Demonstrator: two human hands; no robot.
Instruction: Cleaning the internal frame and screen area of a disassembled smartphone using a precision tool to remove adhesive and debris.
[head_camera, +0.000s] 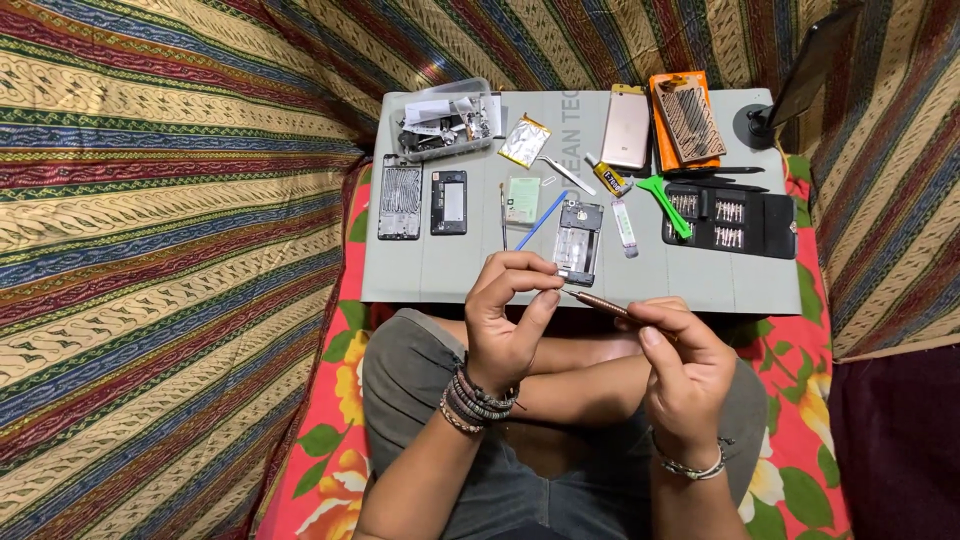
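Observation:
My right hand (683, 372) grips a slim copper-coloured screwdriver (600, 303), tip pointing left toward my left hand (505, 318). The left thumb and forefinger are pinched together right at the screwdriver's tip; anything held there is too small to see. Both hands hover above my lap, just in front of the near edge of a grey work mat (450, 270). On the mat just beyond them lies an opened phone frame (578, 240).
On the mat lie two dismantled phone parts (400, 202) at left, a clear box of small parts (445, 125), a pink-gold phone back (627, 127), an orange case (684, 118), tweezers (566, 173), a black screwdriver-bit kit (730, 215) and green pry tool (662, 200). A phone stand (790, 90) is far right.

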